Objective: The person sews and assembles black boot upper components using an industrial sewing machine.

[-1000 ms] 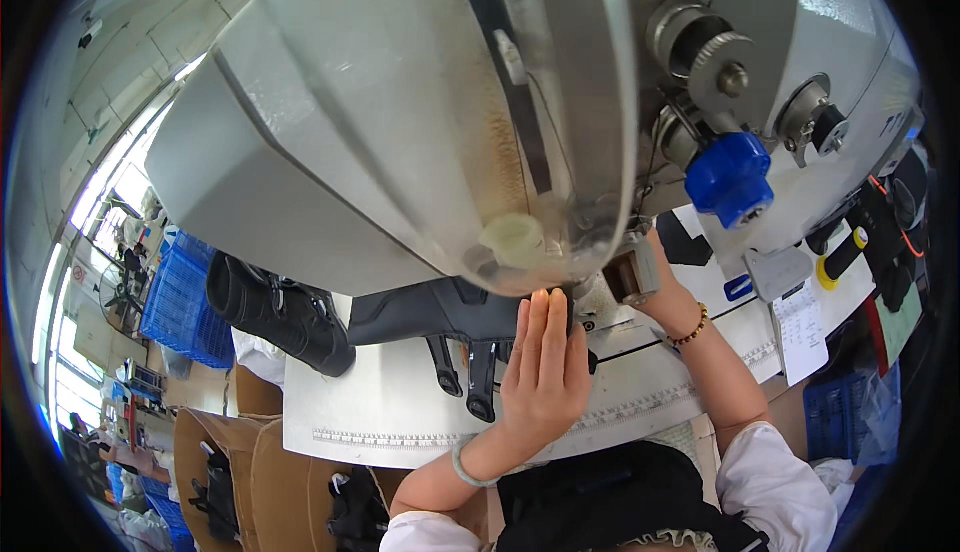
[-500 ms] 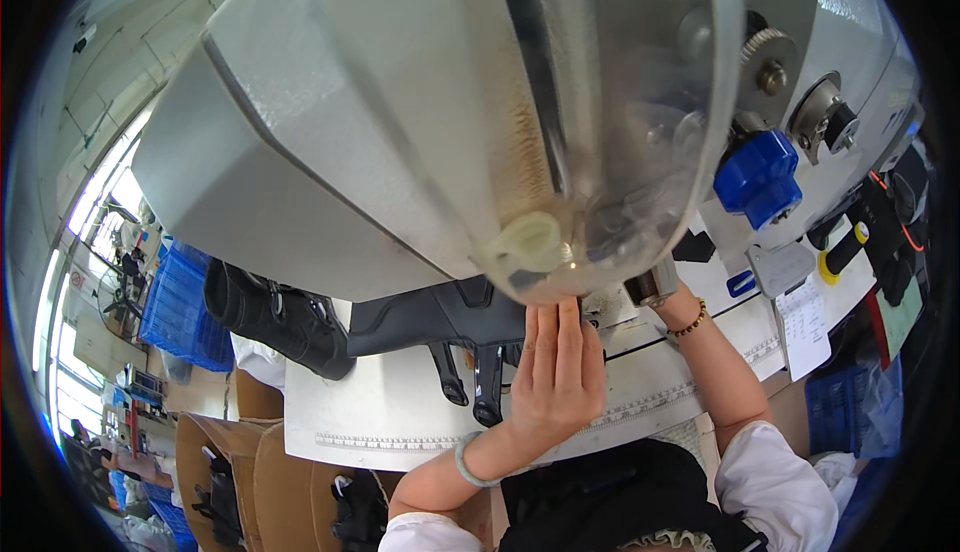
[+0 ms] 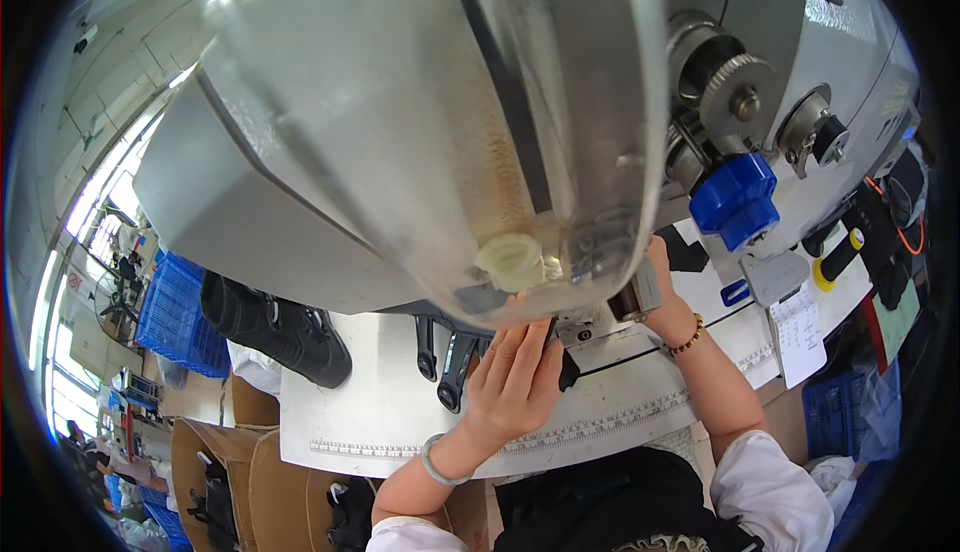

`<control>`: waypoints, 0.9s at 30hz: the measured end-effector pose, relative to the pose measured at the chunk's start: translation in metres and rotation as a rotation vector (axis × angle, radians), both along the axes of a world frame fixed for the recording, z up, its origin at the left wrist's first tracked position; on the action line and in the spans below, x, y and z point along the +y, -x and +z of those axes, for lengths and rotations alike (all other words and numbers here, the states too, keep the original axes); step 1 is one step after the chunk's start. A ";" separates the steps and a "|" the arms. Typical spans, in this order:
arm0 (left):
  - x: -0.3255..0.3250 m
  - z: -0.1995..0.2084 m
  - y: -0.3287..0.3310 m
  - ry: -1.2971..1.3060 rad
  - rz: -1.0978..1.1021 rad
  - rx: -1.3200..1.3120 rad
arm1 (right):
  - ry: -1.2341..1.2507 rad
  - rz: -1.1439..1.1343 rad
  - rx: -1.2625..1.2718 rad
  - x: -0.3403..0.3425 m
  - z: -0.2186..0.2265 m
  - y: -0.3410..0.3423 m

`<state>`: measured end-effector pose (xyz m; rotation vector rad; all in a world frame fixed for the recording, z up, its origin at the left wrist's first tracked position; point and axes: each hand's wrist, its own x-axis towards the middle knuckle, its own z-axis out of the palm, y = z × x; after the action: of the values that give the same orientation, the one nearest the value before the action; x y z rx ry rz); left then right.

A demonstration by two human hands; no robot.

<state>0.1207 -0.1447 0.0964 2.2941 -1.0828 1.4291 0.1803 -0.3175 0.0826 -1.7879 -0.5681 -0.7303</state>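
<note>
My left hand [image 3: 513, 384], with a pale bangle on its wrist, reaches under a grey sewing machine head [image 3: 260, 182]. Its fingers lie stretched out on a black shoe upper piece [image 3: 405, 308], their tips partly behind the clear guard [image 3: 600, 252]. Two black straps [image 3: 455, 372] with dark buckle ends hang from that piece towards me. My right hand [image 3: 662, 287], a beaded bracelet at its wrist, is beside the metal presser part [image 3: 637, 297] on the right. Its fingers are hidden behind the machine, so their hold does not show.
A black boot [image 3: 275, 330] lies on the white table [image 3: 360, 417] to the left. Blue knob [image 3: 735, 202] and metal tension discs stick out at the right. Further right are a paper pad [image 3: 798, 327] and a yellow-ended spool [image 3: 838, 260]. Cardboard boxes [image 3: 290, 492] stand below left.
The black piece has slid left and farther under the machine head, its straps with it. My left hand has shifted left along with it. The view has also moved slightly.
</note>
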 end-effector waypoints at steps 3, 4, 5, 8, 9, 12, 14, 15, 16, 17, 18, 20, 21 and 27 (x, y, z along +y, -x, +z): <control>0.004 -0.002 -0.003 0.006 -0.014 -0.001 | 0.053 -0.022 -0.023 -0.001 -0.003 -0.001; 0.005 -0.002 -0.004 0.005 -0.017 -0.002 | 0.016 0.000 -0.010 -0.001 -0.004 -0.001; 0.006 -0.002 -0.005 0.000 -0.032 -0.008 | -0.021 0.021 0.003 -0.001 -0.004 0.000; 0.011 -0.002 -0.010 -0.007 -0.059 -0.014 | 0.035 -0.011 -0.112 0.000 0.002 0.002; 0.013 -0.002 -0.011 -0.011 -0.073 -0.017 | 0.034 -0.009 -0.114 -0.001 0.002 0.002; 0.018 -0.005 -0.014 -0.037 -0.115 -0.019 | 0.118 -0.038 -0.163 -0.004 0.002 0.003; 0.019 -0.007 -0.016 -0.011 -0.128 -0.023 | 0.113 -0.017 -0.167 -0.004 0.001 0.003; 0.019 -0.007 -0.017 0.016 -0.137 -0.026 | 0.110 -0.018 -0.166 -0.004 0.001 0.003; 0.020 -0.006 -0.016 0.013 -0.138 -0.025 | 0.115 -0.007 -0.171 -0.005 0.000 0.002; 0.020 -0.005 -0.014 0.019 -0.110 -0.007 | 0.120 0.003 -0.175 -0.005 -0.001 0.002; 0.020 -0.004 -0.014 0.024 -0.081 0.009 | 0.118 0.003 -0.176 -0.005 0.000 0.003; 0.024 -0.004 -0.015 0.022 -0.103 0.016 | 0.183 -0.026 -0.253 -0.007 0.002 0.003; 0.025 -0.003 -0.016 0.021 -0.130 0.019 | 0.180 -0.030 -0.259 -0.008 0.003 0.003; 0.027 -0.003 -0.020 0.024 -0.141 0.015 | 0.240 -0.044 -0.211 -0.009 -0.003 0.003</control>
<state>0.1408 -0.1179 0.0934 2.1609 -1.1903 1.3617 0.1771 -0.3268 0.0795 -1.9610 -0.7863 -0.9197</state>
